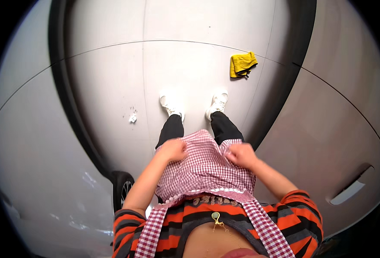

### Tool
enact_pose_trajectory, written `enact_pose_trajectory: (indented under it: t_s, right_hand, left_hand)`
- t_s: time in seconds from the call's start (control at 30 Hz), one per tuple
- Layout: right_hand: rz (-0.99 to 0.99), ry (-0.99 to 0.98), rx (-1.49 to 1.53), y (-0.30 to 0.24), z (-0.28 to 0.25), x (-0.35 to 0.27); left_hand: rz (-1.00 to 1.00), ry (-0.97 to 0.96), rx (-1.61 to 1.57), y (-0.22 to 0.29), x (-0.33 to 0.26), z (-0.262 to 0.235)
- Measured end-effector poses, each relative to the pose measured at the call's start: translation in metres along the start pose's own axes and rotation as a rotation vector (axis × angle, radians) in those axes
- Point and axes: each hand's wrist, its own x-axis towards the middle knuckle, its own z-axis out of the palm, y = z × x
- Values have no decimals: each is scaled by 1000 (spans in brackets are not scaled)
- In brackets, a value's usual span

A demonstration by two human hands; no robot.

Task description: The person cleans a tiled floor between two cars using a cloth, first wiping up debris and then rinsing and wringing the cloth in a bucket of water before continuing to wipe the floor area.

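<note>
Red-and-white checked fabric apron (200, 163): worn, touched by curled-in left hand (173, 149) and right hand (242, 155); cannot tell if gripping. Untouched on pale floor (185, 69): black-edged yellow cloth (242, 63).

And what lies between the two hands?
In the head view, the checked apron spans the gap between the left hand and the right hand.

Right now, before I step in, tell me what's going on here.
A person stands between a left car and a right car. The left hand and right hand are both curled at the front of the checked apron, seemingly gripping its fabric. A yellow cloth lies on the floor ahead and to the right, untouched.
</note>
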Motion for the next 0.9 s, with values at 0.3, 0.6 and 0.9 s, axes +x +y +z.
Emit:
enact_pose_trajectory:
  t_s: [0.3,0.6,0.9]
  right_hand:
    - [462,653,-211,138,-165,114]
    - [1068,721,-62,116,-110,30]
    - [1022,1162,-38,241,40,10]
  left_hand:
    - [283,602,126,113,55,-71]
    - [739,834,282,164,-112,-70]
    - [525,548,451,150,-49,-147]
